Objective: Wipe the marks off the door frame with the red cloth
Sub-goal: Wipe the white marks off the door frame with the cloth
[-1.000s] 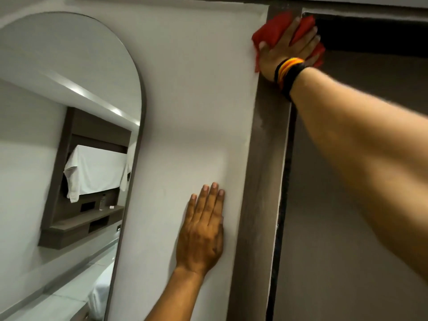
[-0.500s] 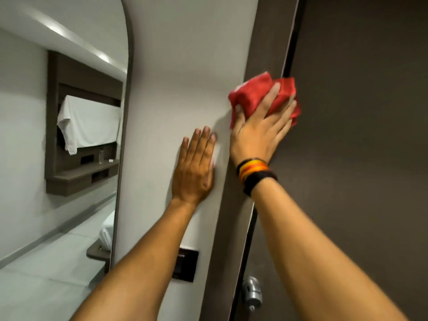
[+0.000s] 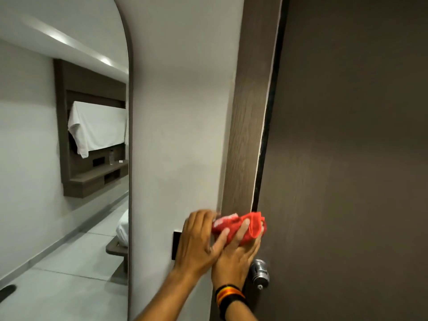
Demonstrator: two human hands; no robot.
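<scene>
The brown wood-grain door frame [image 3: 249, 117] runs top to bottom between the white wall and the dark door. My right hand [image 3: 234, 256], with a striped wristband, presses the bunched red cloth [image 3: 240, 227] flat against the frame, just above the knob. My left hand [image 3: 196, 239] lies on the wall beside it, fingers spread and overlapping the right hand, thumb touching the cloth's left edge. The frame behind the cloth is hidden.
A dark brown door [image 3: 347, 147] fills the right side, with a silver knob [image 3: 260, 273] below my right hand. A black wall plate [image 3: 176, 245] sits partly behind my left hand. A tall arched mirror [image 3: 64, 158] on the left reflects a room.
My right hand has slid the red cloth down the frame from its top corner to just above the knob. My left hand has come down the wall alongside and now touches the right.
</scene>
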